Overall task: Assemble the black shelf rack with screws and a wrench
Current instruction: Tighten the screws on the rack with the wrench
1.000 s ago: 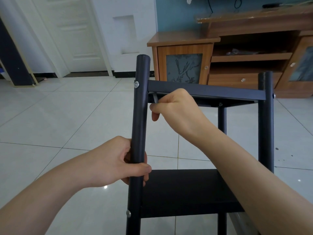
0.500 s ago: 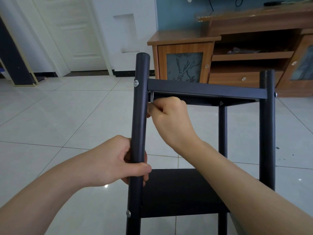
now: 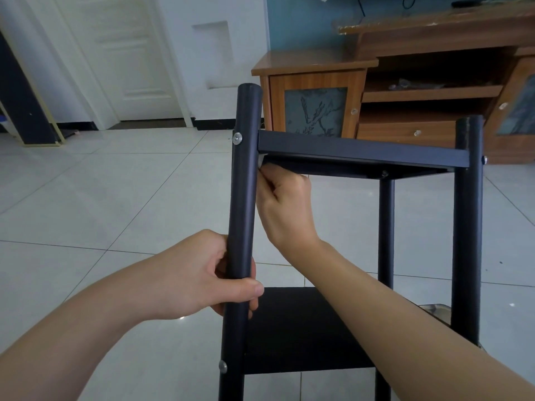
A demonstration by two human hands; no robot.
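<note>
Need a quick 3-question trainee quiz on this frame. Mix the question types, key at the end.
1. True or false: the left hand grips the front left post below the top shelf.
2. The right hand pinches the wrench. Where is it working?
A) above the top shelf
B) just beneath the top shelf, at the corner by the post
C) down beside the left hand
3. How many silver screw heads show on that post?

Key: 1 true; 2 B; 3 two.
</note>
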